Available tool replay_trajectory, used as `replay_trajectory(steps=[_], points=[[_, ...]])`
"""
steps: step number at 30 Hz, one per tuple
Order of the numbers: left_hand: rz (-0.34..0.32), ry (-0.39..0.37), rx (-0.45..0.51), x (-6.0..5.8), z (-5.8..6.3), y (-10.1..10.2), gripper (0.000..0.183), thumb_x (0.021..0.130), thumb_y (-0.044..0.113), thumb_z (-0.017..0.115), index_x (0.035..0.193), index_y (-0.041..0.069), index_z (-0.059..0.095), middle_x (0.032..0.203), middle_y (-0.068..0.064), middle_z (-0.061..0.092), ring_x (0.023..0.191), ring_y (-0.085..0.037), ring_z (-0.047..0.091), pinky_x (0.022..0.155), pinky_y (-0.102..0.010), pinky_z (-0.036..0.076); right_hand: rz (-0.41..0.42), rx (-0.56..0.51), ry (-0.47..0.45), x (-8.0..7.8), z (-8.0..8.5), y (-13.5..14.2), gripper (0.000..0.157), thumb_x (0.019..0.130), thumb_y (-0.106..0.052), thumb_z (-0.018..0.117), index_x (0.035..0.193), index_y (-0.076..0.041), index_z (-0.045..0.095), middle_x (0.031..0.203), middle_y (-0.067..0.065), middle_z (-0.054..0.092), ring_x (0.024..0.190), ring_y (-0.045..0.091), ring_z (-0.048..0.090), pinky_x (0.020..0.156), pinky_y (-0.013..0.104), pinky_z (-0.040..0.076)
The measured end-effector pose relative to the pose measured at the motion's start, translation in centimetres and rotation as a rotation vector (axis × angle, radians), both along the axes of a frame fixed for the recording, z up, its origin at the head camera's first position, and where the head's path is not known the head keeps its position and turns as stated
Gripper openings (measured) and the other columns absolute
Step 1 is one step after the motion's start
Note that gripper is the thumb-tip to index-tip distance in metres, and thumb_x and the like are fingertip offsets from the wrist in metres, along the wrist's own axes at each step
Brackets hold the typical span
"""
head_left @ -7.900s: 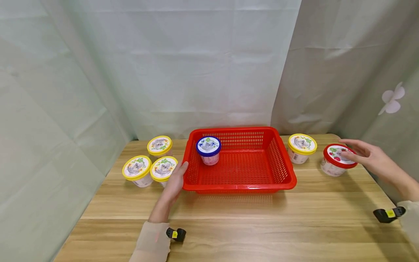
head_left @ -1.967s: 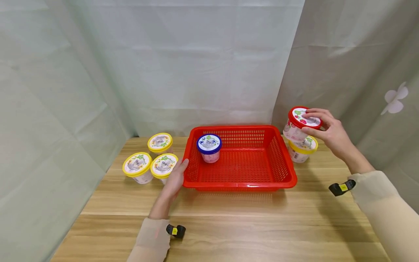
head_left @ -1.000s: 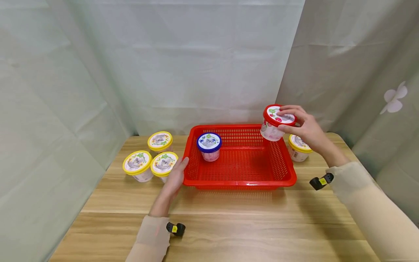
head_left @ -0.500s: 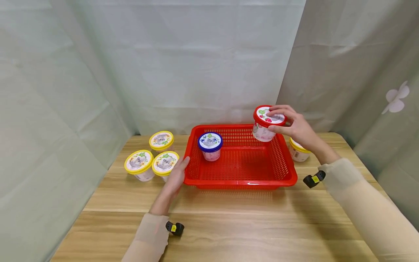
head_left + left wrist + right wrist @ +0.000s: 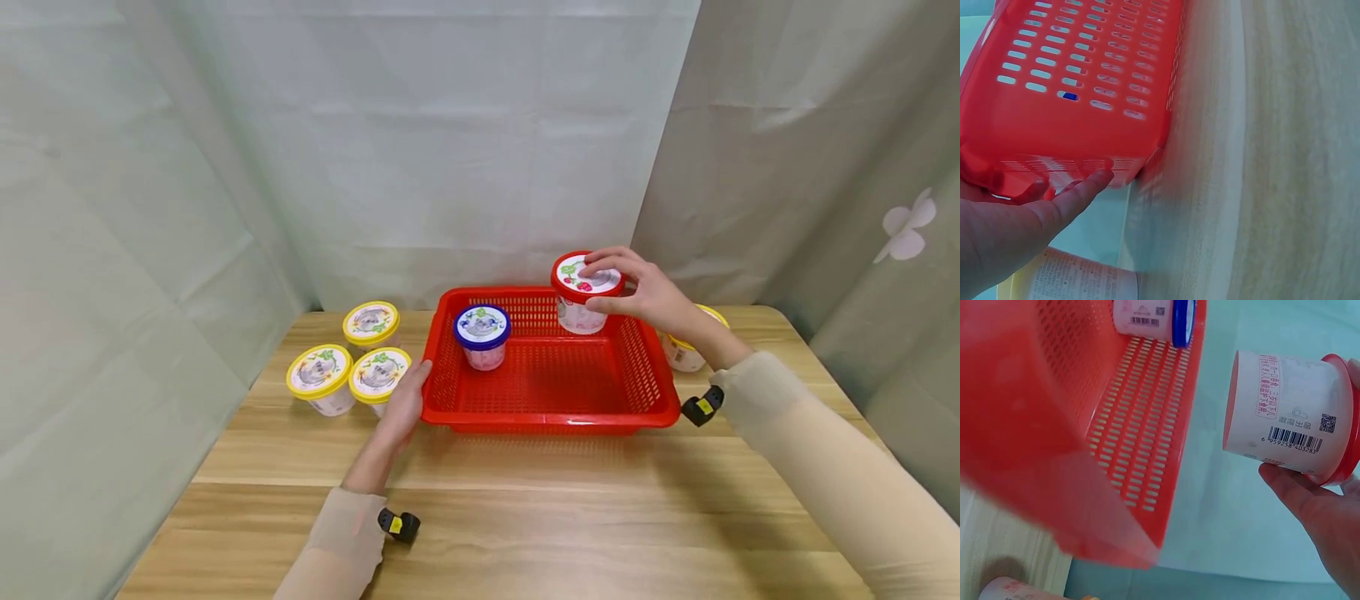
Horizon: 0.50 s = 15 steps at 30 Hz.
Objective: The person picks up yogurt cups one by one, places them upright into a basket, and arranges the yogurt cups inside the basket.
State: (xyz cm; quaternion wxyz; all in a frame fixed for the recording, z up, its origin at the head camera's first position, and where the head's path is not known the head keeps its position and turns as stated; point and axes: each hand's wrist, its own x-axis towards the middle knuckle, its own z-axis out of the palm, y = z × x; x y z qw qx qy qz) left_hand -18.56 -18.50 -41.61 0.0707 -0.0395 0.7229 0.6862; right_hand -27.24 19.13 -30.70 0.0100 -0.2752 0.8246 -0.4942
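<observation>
My right hand grips a red-lidded tub by its rim, fingers over the lid. In the head view the tub appears over the back right part of the red plastic basket. The right wrist view shows its pale side with a barcode, held apart from the basket wall. Inside the basket, toward the left, stands a blue-lidded tub. My left hand holds the basket's left rim. The left wrist view shows those fingers against the outside of the basket's end wall.
Three yellow-lidded tubs, with one front tub, stand left of the basket, close to my left hand. Another yellow-lidded tub stands to its right, partly behind my right forearm. The wooden table ends at a pale curtain.
My right hand has lifted the red-lidded tub from the table at the right and carried it left over the basket, lowering slightly in the last half second. My left hand stays on the rim.
</observation>
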Motion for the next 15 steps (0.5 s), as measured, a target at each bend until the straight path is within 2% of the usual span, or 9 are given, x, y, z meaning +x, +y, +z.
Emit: replay_trajectory(steps=[7,15], points=[[-0.027,-0.047,0.076,0.0,0.1,-0.2,0.061,0.114,0.034,0.03,0.165,0.003,0.019,0.16,-0.023,0.037,0.139,-0.037,0.044,0.118,-0.051,0.038,0.108,0.065,0.042,-0.7,-0.1,-1.8,0.043,0.09,-0.011,0.081,0.131,-0.011,0.069,0.15,0.003,0.048,0.133,0.027,0.045,0.094,0.026,0.054],[-0.047,-0.042,0.102,0.1,-0.1,-0.3,0.059,0.114,0.034,0.029,0.165,0.005,0.022,0.155,-0.026,0.041,0.137,-0.039,0.046,0.114,-0.049,0.041,0.2,0.091,0.051,-0.8,-0.3,-4.1,0.04,0.091,-0.015,0.081,0.129,-0.014,0.07,0.15,0.005,0.048,0.137,0.028,0.043,0.105,0.047,0.049]])
